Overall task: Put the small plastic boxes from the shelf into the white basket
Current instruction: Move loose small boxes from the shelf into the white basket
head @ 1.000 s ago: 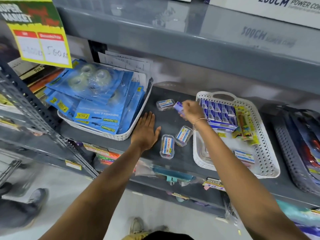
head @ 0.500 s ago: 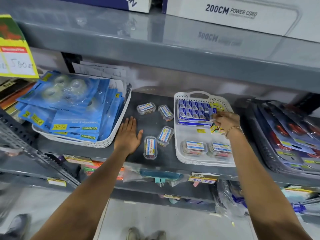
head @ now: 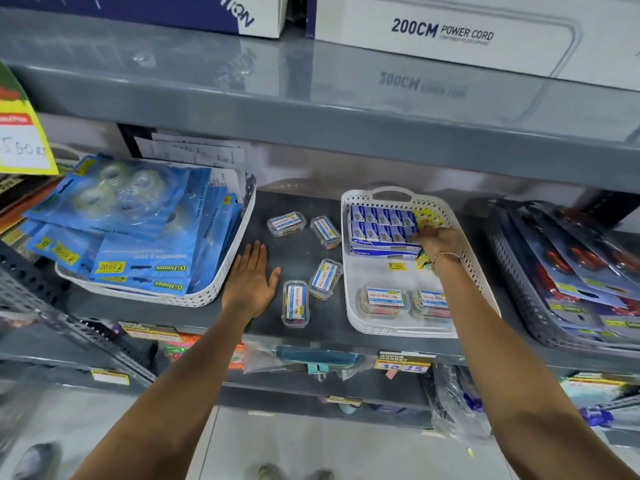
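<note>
Several small clear plastic boxes with blue-and-white labels lie loose on the dark shelf (head: 301,258), among them one (head: 286,223) at the back and one (head: 295,304) near the front edge. The white basket (head: 388,192) stands just right of them. It holds two clear boxes (head: 382,301) (head: 431,303) at its front and a block of small blue boxes (head: 381,225) at its back. My left hand (head: 251,278) lies flat and empty on the shelf, left of the loose boxes. My right hand (head: 438,239) is inside the basket, fingertips curled against the right end of the blue boxes.
A white basket (head: 207,296) of blue tape packs sits at the left, against my left hand. A grey tray (head: 519,306) of carded goods stands at the right. The upper shelf (head: 346,109) overhangs closely. Yellow packets (head: 427,216) lie in the basket's back corner.
My right hand carried a small blue box from above the loose boxes into the white basket and now stays at the blue row. The left hand has not moved.
</note>
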Demonstrator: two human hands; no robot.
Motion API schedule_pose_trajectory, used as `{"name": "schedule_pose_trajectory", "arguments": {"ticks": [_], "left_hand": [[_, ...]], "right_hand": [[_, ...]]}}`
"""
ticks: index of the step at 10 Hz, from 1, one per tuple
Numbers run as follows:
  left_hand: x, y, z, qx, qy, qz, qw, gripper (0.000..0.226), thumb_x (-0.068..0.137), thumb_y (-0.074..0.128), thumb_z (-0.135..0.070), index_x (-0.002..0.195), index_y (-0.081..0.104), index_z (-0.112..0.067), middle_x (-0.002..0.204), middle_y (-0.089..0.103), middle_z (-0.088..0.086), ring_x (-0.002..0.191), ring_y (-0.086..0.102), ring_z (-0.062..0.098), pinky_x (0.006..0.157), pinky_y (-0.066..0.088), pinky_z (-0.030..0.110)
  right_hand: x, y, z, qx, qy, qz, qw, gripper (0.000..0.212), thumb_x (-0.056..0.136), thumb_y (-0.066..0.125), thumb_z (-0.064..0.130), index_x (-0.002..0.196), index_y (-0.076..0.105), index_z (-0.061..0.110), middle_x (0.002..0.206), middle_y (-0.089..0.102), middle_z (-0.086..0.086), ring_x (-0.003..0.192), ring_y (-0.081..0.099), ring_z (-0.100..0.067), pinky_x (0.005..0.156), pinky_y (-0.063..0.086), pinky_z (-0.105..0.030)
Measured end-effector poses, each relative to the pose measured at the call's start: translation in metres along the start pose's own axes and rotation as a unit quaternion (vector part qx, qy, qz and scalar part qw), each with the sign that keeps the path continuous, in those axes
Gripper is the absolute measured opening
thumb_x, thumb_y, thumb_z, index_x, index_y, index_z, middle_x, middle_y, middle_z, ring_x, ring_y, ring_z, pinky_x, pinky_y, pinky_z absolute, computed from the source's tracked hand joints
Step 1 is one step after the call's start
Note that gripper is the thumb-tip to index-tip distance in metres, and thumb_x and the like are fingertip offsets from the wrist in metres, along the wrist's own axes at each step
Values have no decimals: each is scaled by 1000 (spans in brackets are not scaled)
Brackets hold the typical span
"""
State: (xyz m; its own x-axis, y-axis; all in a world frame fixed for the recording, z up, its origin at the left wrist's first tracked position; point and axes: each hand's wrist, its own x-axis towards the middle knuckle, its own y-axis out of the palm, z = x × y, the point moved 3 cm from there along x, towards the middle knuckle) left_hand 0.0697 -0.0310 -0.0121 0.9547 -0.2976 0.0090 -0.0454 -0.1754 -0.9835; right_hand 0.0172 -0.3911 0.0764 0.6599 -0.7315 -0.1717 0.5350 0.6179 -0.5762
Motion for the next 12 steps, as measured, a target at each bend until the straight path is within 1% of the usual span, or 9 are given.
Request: {"name": "schedule_pose_trajectory", "arguments": {"ticks": [2,3,4,5,6,7,9,11,12], "left_hand": [[1,0,0,2,-2,1,1000,69,99,15,-49,153,3,-8,163,4,9,150,1,21,122,2,36],[0,1,1,3,-1,-1,1000,69,99,15,-49,153,3,-8,163,3,8,150,0,21,122,1,35],[1,1,1,2,-3,3,1000,69,99,15,-50,153,2,-9,163,2,7,150,-2,20,122,0,34],[2,2,2,3,-10,17,1000,69,99,13,-51,153,-2,-10,163,-2,6,150,-5,19,122,-2,34],[3,2,1,7,-10,18,1000,69,99,13,-51,153,-3,-10,163,-3,6,150,-5,19,122,-3,34],[2,2,1,11,-10,18,1000,69,99,12,-51,153,-3,-10,163,-3,6,150,-5,19,122,-2,34],[2,1,0,7,-8,13,1000,69,99,13,-50,153,-2,-10,163,-2,6,150,-5,19,121,-3,33],[2,1,0,12,-8,16,1000,69,99,13,-51,152,-3,-10,163,-4,6,150,-5,19,122,-3,34],[2,1,1,12,-8,16,1000,69,99,13,-51,153,-3,-10,163,-3,6,150,-5,19,121,-3,33]], "right_hand": [[-10,1,7,-101,-111,-62,987,20,83,66,22,95,73,8,103,73,-17,97,66,-34,86,51,-36],[-18,7,5,-217,-188,-41,957,20,91,53,16,100,70,11,103,71,-20,94,65,-37,77,51,-35],[-22,9,1,-268,-199,-19,942,23,94,49,18,102,69,13,104,70,-19,96,64,-37,81,51,-37],[-26,17,2,-274,-230,5,934,28,97,43,23,105,68,12,116,67,-17,109,60,-37,103,41,-41],[-31,26,4,-343,-277,26,897,33,99,36,25,113,64,13,126,63,-13,123,53,-31,119,19,-42],[-35,33,0,-420,-290,38,859,34,99,29,24,122,52,14,126,61,-13,129,49,-26,120,10,-49],[-32,36,4,-417,-278,61,863,38,101,25,27,128,48,12,138,53,-11,135,42,-25,121,7,-48],[-42,48,-2,-425,-317,109,841,46,102,24,26,146,29,14,158,25,-1,147,18,-14,121,8,-41],[-42,47,-1,-442,-309,92,837,47,102,23,27,146,28,14,157,26,-1,146,21,-14,121,10,-41]]}}
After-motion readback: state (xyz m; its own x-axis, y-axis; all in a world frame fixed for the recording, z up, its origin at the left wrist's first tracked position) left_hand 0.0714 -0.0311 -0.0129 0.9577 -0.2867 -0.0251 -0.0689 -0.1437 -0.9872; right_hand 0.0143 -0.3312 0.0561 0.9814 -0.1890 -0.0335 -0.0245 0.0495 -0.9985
